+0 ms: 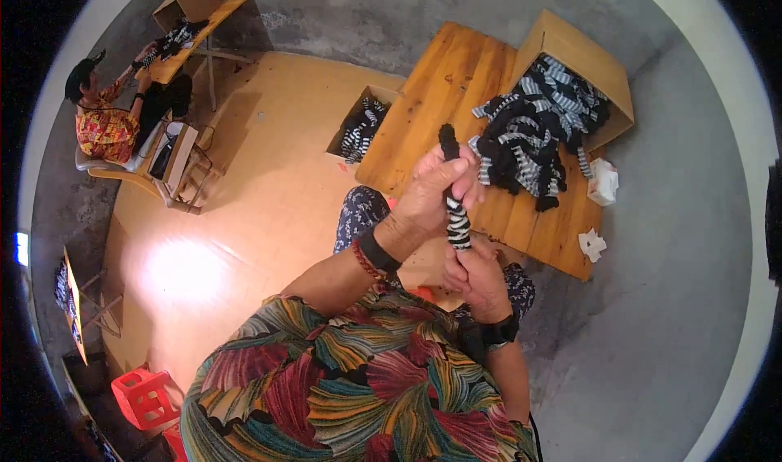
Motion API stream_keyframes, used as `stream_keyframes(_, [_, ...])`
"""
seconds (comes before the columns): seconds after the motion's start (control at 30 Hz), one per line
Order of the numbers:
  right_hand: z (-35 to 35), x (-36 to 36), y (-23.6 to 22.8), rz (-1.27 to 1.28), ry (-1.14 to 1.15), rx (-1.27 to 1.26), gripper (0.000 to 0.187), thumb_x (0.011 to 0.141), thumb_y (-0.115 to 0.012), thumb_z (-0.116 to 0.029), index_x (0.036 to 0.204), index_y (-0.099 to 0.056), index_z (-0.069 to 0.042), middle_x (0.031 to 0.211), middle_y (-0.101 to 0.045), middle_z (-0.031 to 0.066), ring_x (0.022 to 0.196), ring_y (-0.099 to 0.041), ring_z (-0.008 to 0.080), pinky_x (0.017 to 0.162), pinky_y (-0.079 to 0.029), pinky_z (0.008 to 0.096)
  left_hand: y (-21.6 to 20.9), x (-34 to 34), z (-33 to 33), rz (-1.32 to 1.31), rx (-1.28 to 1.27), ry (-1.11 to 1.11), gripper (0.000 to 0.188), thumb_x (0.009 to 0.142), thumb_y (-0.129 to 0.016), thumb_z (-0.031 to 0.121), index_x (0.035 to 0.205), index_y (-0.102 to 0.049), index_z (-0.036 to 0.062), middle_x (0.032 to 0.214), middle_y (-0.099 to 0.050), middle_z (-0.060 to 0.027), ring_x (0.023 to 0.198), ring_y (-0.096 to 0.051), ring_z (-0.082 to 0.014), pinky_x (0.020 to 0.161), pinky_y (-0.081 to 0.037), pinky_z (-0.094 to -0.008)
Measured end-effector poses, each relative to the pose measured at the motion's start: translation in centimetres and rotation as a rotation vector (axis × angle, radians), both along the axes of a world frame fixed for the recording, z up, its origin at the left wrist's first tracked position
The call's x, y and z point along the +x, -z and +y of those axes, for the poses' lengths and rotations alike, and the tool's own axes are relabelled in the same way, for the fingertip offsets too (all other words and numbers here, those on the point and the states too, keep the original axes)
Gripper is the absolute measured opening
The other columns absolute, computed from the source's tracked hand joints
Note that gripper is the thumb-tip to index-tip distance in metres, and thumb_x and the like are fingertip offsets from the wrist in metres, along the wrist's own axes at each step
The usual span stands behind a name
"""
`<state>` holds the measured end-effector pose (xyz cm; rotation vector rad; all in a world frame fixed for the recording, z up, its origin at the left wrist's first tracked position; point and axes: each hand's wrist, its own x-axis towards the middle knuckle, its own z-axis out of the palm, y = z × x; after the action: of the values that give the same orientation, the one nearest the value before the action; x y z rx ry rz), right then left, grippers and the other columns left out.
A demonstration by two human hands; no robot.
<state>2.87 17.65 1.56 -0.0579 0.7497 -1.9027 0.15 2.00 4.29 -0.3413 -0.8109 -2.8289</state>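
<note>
Mid-frame, the striped sock [454,210] runs vertically, left hand [432,192] clenched round its top, right hand [476,273] gripping the bottom.

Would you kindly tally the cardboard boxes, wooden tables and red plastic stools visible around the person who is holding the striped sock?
Cardboard boxes: 3 (on the near table, on the floor, on the far table)
Wooden tables: 2 (near, far)
Red plastic stools: 1
Total: 6
</note>
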Motion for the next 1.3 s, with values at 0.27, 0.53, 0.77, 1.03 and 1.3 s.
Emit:
stream_keyframes(0.27, [0.0, -0.9, -0.1, 1.584, 0.466, 0.995, 0.019, 0.086, -0.045, -0.018, 0.08, -0.051, -0.001, 0.058, -0.046, -0.0011, 0.049, -0.044, 0.0117, 0.044, -0.034, 0.0255, -1.2, -1.1, -0.4, -0.133, -0.047, -0.249, 0.026, 0.091, -0.038, 0.027, 0.081, -0.044, 0.0042, 0.057, -0.049, -0.0078, 0.055, -0.053, -0.0227, 0.061, -0.046, -0.0357])
stream_keyframes(0.53, [0.0, 0.2, -1.0, 0.25, 0.113, 0.357, 0.017, 0.087, -0.043, -0.018, 0.079, -0.048, -0.005, 0.049, -0.037, -0.0006, 0.038, -0.033, 0.0094, 0.038, -0.027, 0.0232, -0.3, -0.5, 1.8, -0.002, -0.139, -0.152, 0.028, 0.089, -0.043, 0.031, 0.075, -0.043, 0.0066, 0.055, -0.047, -0.0053, 0.052, -0.051, -0.0175, 0.063, -0.045, -0.0334])
stream_keyframes(0.77, [1.4, -0.1, -1.8, 0.216, 0.114, 0.315, 0.015, 0.087, -0.043, -0.015, 0.081, -0.05, -0.004, 0.049, -0.037, -0.0022, 0.038, -0.032, 0.0067, 0.039, -0.025, 0.0201, -1.9, -0.1, -0.6, -0.088, -0.292, -0.177, 0.031, 0.085, -0.049, 0.028, 0.102, -0.05, 0.0021, 0.08, -0.057, -0.0078, 0.077, -0.058, -0.0206, 0.072, -0.044, -0.0323])
stream_keyframes(1.03, [1.6, -0.1, -0.1, 1.222, 0.416, 0.903, 0.012, 0.081, -0.046, -0.008, 0.084, -0.052, 0.001, 0.056, -0.045, 0.0029, 0.051, -0.046, 0.0121, 0.046, -0.037, 0.0285, -0.9, -0.8, -1.1, -0.151, -0.105, -0.097, 0.02, 0.089, -0.045, 0.024, 0.092, -0.05, 0.0048, 0.073, -0.058, -0.01, 0.073, -0.06, -0.0238, 0.069, -0.047, -0.0345])
stream_keyframes(1.3, [0.4, 0.6, 0.2, 0.469, 0.362, 0.548, 0.012, 0.086, -0.049, -0.016, 0.082, -0.05, -0.004, 0.048, -0.036, -0.0011, 0.038, -0.037, 0.0088, 0.037, -0.03, 0.023, -1.5, -0.8, 2.3, -0.148, -0.039, -0.274, 0.012, 0.088, -0.045, 0.019, 0.09, -0.046, 0.0069, 0.059, -0.046, -0.0026, 0.051, -0.046, -0.0162, 0.056, -0.042, -0.0311])
